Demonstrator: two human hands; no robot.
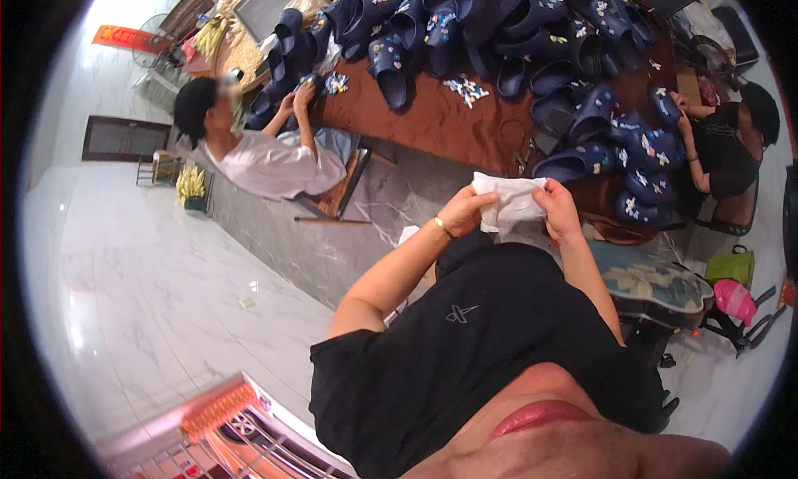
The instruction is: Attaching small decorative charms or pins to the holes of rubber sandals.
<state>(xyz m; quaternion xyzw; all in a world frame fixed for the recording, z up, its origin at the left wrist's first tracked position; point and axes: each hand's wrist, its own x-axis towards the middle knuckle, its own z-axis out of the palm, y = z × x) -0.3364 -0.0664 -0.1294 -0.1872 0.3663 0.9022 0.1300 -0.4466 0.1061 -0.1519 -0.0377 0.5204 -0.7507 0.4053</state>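
Observation:
A crumpled white cloth (511,203) is stretched between my two hands, in front of my chest at the near edge of the table. My left hand (465,211) pinches one end of it, thumb on top. The other end is gripped by my right hand (559,211). Whether it is fabric or thick paper is hard to make out. Just beyond, on the brown table cover (465,138), lie dark blue clogs, among them one clog (573,163) beside my right hand.
A big heap of blue clogs (449,30) covers the table's far side. Small white charms (467,91) lie in a pile. One person (274,159) sits at the left and another (731,147) at the right, each handling a clog. A low glossy table (648,284) stands near my right.

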